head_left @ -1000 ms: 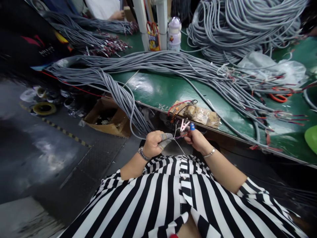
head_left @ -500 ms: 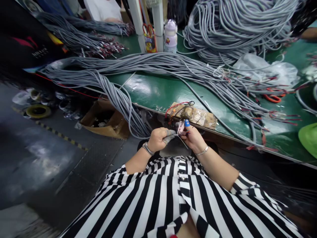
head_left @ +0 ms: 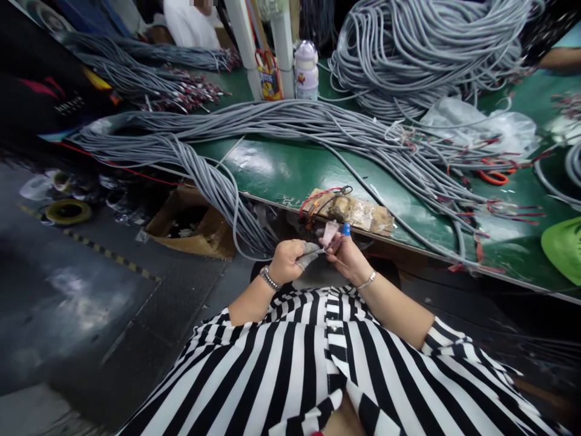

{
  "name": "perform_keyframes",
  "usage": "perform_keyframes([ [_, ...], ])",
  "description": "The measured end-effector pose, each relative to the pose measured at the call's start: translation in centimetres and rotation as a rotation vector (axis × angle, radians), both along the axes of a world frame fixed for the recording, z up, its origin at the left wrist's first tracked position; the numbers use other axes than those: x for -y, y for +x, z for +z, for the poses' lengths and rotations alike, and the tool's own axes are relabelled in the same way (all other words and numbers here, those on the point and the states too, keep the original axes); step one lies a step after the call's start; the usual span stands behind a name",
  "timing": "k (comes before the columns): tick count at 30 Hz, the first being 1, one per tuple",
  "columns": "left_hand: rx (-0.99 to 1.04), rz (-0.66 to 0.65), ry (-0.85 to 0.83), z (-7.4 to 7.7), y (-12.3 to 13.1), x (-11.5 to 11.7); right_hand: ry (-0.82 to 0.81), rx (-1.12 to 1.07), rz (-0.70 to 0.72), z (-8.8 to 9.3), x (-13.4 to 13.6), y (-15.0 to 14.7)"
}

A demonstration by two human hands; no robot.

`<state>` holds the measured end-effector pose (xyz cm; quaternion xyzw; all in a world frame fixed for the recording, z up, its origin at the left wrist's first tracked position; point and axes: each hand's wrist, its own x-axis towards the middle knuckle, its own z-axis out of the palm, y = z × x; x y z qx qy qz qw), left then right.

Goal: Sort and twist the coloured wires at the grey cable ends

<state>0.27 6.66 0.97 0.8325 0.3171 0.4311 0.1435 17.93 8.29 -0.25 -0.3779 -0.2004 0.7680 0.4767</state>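
Note:
My left hand (head_left: 289, 260) is closed, its taped thumb and finger pinching the end of a grey cable (head_left: 236, 221) that loops down from the bench. My right hand (head_left: 345, 255), with a blue fingertip cover, grips a small pink cutter (head_left: 330, 232) against the thin wires at the cable's end. Both hands meet just below the front edge of the green bench (head_left: 290, 169), above my striped shirt. The wire tips between the fingers are too small to make out.
Long bundles of grey cable (head_left: 318, 121) lie across the bench, with a big coil (head_left: 422, 48) at the back. A taped brown block with red wires (head_left: 349, 209) sits at the bench edge. A cardboard box (head_left: 186, 227) stands on the floor left. Another person (head_left: 190, 24) sits beyond.
The hands have come closer together, and the pink cutter now sits tight against the wire ends. The view has shifted slightly, so the hands appear lower.

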Motion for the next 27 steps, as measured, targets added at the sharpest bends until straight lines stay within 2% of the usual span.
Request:
perform_keyframes([
  [3,0.004,-0.025,0.003,0.0,-0.9,1.9,0.014,-0.021,0.03,-0.6,0.1,0.7],
  [7,0.05,-0.038,-0.053,-0.9,-2.3,5.1,0.016,-0.002,0.078,-1.0,0.2,1.4],
  [9,0.125,0.047,-0.197,-1.5,-2.8,6.3,0.005,0.004,0.097,-1.0,0.4,1.4],
  [11,0.308,0.155,-0.432,-1.9,-3.1,7.0,-0.006,0.003,0.129,-0.8,0.5,1.2],
  [14,0.72,0.217,-0.734,-2.1,-2.9,6.8,-0.003,0.003,0.167,-0.3,0.7,0.8],
  [17,0.952,0.175,-0.869,-1.7,-2.5,6.1,0.022,0.016,0.166,0.2,0.7,0.7],
  [23,1.04,0.087,-0.949,-1.3,-1.5,5.5,0.076,0.056,0.135,1.5,0.2,1.1],
  [27,0.921,0.121,-0.888,-1.5,-1.2,5.3,0.145,0.121,0.115,2.1,-0.1,0.9],
])
